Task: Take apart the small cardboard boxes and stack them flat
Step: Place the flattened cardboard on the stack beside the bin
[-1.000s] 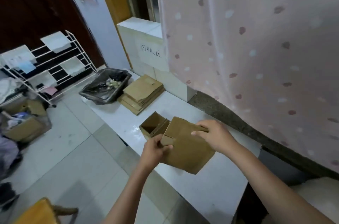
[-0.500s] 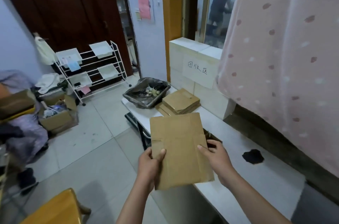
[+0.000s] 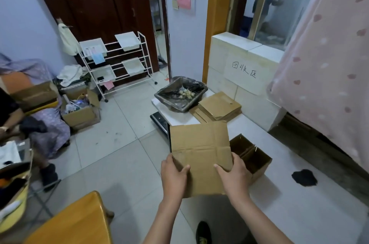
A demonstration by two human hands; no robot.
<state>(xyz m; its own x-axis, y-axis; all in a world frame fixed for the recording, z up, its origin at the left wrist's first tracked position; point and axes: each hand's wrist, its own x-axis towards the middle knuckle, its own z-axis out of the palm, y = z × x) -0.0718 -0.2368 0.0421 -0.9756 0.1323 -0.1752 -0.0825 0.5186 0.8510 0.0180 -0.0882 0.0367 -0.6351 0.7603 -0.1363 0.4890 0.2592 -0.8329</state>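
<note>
While both our hands clamp on the flat box (image 3: pixel 200 149), we hold it above the near edge of the table (image 3: pixel 299 203), its creased face toward us. Our left hand (image 3: pixel 174 176) grips the lower left edge, thumb curled over the front; our right hand (image 3: pixel 234 175) grips the lower right edge the same way, thumb on the face and fingers hidden behind the card. The two hands sit apart, one on each side of the sheet.

Just right of the flat box, an open box (image 3: pixel 251 155) stands upright on the table — our right hand partly covers its near corner, and we cannot tell whether they touch. Beyond the flat box, farther along the table, lies the stack (image 3: pixel 218 108) of flattened boxes, with the black tray (image 3: pixel 180 95) just left of it at the table's far end. Behind the stack rise white blocks (image 3: pixel 243 76) with handwriting on one face. Right of the open box, a dark blot (image 3: pixel 304 177) marks the tabletop.

Left of the table, across the tiled floor, stands a white rack (image 3: pixel 117 62) against a dark door, and a carton (image 3: pixel 79 112) of odds sits near it.
</note>
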